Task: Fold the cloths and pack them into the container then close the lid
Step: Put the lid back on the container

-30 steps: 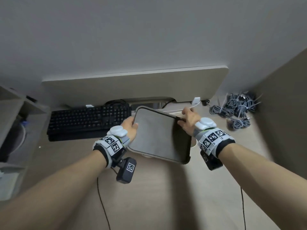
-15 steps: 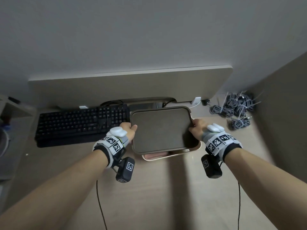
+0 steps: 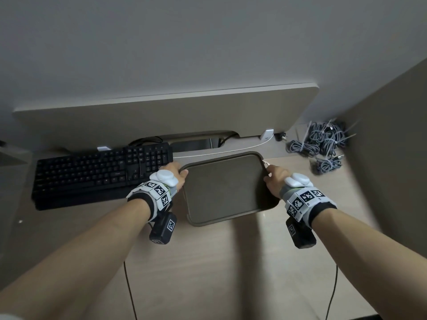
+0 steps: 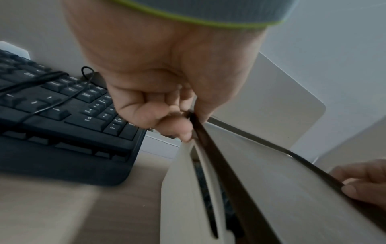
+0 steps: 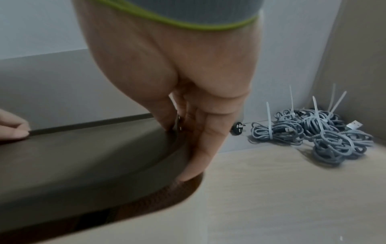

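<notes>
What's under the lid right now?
The lid, held by both hands, covers the pale container; only its side wall shows in the left wrist view. The cloths inside cannot be seen.

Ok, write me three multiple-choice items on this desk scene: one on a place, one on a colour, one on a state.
1. Where does the keyboard lie relative to the lid?
A. on the left-hand side of it
B. on the right-hand side of it
C. on top of it

2. What colour is the keyboard?
A. white
B. black
C. red

3. How is the lid held?
A. by the left hand alone
B. by neither hand
C. by both hands, the right hand on the opposite edge

Answers:
1 A, the head view shows it beyond the left hand.
2 B, its keys and frame are black.
3 C, each wrist view shows fingers pinching the lid's rim.
</notes>
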Demonstrator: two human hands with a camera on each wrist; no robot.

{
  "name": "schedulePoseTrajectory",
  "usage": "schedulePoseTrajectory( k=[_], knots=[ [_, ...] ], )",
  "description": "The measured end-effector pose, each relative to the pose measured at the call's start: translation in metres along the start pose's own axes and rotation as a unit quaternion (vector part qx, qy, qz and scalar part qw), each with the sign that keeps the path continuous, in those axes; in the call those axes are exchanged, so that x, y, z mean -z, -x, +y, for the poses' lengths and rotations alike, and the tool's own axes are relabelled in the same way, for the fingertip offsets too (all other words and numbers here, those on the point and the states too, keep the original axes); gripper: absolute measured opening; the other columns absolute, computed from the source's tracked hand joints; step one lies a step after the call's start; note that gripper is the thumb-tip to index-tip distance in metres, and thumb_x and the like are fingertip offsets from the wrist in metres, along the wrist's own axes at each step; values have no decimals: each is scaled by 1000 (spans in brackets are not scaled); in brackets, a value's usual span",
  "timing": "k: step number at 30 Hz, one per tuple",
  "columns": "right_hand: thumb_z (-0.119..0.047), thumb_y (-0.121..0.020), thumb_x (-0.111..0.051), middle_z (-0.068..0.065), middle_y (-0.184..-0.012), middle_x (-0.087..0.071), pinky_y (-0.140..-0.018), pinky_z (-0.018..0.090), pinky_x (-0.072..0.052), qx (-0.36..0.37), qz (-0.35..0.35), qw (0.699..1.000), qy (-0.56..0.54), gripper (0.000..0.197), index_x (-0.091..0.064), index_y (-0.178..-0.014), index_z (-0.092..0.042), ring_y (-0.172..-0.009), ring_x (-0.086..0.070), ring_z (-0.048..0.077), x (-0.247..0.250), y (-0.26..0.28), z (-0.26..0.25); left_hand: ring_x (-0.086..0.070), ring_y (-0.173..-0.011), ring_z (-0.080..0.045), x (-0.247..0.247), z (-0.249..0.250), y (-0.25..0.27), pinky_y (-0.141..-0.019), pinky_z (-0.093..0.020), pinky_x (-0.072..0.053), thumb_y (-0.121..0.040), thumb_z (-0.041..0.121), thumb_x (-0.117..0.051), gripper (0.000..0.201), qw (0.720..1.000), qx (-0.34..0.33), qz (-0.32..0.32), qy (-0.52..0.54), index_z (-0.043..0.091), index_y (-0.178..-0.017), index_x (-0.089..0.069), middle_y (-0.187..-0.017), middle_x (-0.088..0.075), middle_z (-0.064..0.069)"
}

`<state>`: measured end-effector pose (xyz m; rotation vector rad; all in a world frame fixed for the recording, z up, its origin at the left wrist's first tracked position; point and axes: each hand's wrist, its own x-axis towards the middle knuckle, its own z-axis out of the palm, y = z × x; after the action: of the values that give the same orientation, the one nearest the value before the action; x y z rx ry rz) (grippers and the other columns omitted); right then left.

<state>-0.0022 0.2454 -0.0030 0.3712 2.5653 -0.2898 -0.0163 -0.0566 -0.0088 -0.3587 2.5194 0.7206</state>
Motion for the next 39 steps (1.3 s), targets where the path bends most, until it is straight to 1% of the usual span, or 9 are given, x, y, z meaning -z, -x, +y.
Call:
schedulePoseTrajectory(
  k=[3, 6, 9, 14, 21, 26, 32, 35, 39],
  knots=[
    [-44, -87, -53, 9, -112, -66, -90, 44, -50, 9, 5, 1000, 2, 42, -47, -124, -27, -103, -63, 34, -1, 6, 1, -72, -71, -34, 3, 4, -5, -68, -37, -58, -91, 31, -49, 31, 999, 15, -4, -30, 4, -78, -54, -80, -73, -21],
    [-38, -89, -55, 10, -117, -59, -90, 42, -49, 36, 18, 999, 5, 43, -47, -126, -18, -106, -60, 36, -1, 14, -1, -68, -74, -32, 2, 7, -10, -65, -31, -52, -93, 31, -48, 34, 998, 16, 6, -69, 1, -79, -57, -82, -69, -18],
    [-37, -91, -54, 10, -118, -48, -90, 43, -49, 43, 25, 999, 12, 42, -48, -125, -13, -102, -61, 38, -2, 17, 3, -60, -82, -30, -1, 13, -12, -65, -29, -40, -96, 30, -46, 33, 991, 6, 22, -132, 1, -97, -61, -96, -64, -17],
    [-38, -90, -56, 11, -120, -43, -87, 46, -50, 6, 36, 999, -2, 42, -45, -123, -15, -95, -63, 40, 1, 18, 10, -63, -104, -36, -6, 22, -13, -71, -31, -42, -98, 28, -43, 35, 982, 5, 24, -186, 2, -118, -55, -115, -64, -19],
    [-33, -84, -65, 12, -118, -46, -86, 49, -51, -1, 44, 999, -25, 46, -41, -119, -15, -90, -64, 39, -6, 12, 13, -54, -76, -28, -8, 18, -16, -66, -30, -43, -94, 29, -46, 28, 979, -23, 22, -201, 6, -108, -56, -105, -67, -16],
    [-32, -82, -64, 11, -109, -59, -86, 47, -51, 0, 32, 999, -16, 47, -36, -115, -15, -97, -63, 36, -13, 5, 19, -51, -75, -24, -6, 19, -20, -64, -28, -41, -93, 19, -48, 20, 974, -25, -17, -223, 5, -103, -59, -94, -63, -14],
    [-24, -80, -54, 1, -73, -68, -78, 40, -58, -59, -69, 996, 20, 21, -46, -99, -20, -65, -69, 25, -19, -13, 30, -51, -76, -27, -7, 17, -24, -66, -29, -39, -95, 30, -47, 27, 977, -9, -34, -212, 6, -102, -58, -86, -52, -9],
    [-16, -75, -57, 3, -67, -70, -68, 39, -61, -56, -77, 994, -53, 15, -51, -88, -23, -56, -71, 23, -24, -23, 35, -53, -76, -27, -8, 15, -33, -64, -29, -39, -94, 30, -49, 26, 979, 0, -40, -201, 6, -93, -58, -86, -55, -11],
    [-6, -87, -62, -1, -70, -51, -38, 19, -49, -26, -103, 987, -121, 32, -43, -71, -25, -55, -59, 17, -16, -19, 33, -54, -75, -27, -12, 14, -36, -64, -29, -39, -93, 29, -50, 26, 983, 8, -31, -182, 5, -85, -59, -85, -58, -12]
  ],
)
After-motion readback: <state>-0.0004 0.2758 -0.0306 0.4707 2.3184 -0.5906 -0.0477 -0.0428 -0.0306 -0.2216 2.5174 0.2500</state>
